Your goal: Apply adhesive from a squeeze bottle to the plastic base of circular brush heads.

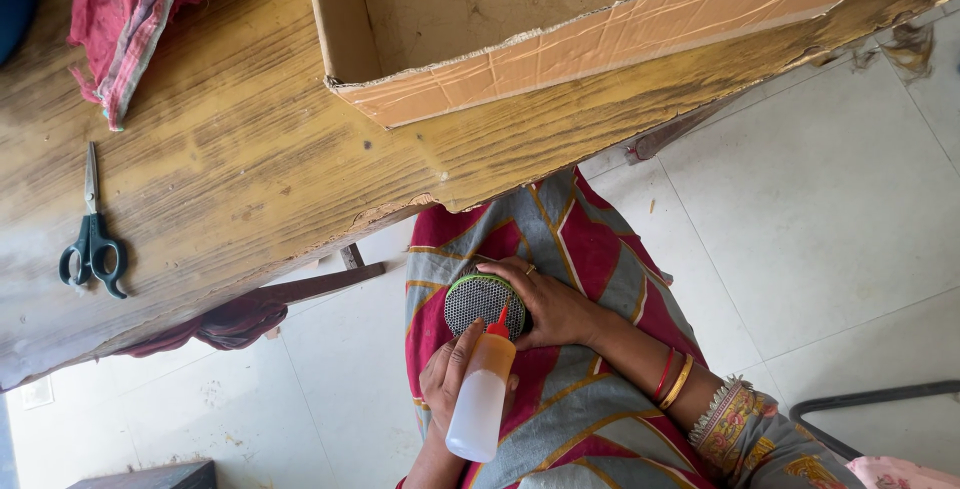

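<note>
Pale floor tiles [830, 209] fill the right and lower parts of the view, and a worn wooden table [230, 159] with a chipped edge crosses the top left. On the table lie one open cardboard box [560, 39], one pair of black-handled scissors [92, 239] and one bunched red cloth [130, 9].

Below the table edge, a person sits with a lap covered in red, grey and gold patterned fabric [570, 399]. On that lap rests one round black mesh disc [482, 301] with a green rim. One hand [550, 304], wearing a ring and red and gold bangles at the wrist, has its fingers curled around the disc's right edge, steadying it. The other hand [450, 374] wraps its fingers around one translucent squeeze bottle [482, 394].

The bottle's long axis runs nearly straight up the frame, leaning slightly right. Its red nozzle [498, 324] points away from the person, toward the table, with the tip touching the mesh. The flat base points back toward the person's body.
</note>
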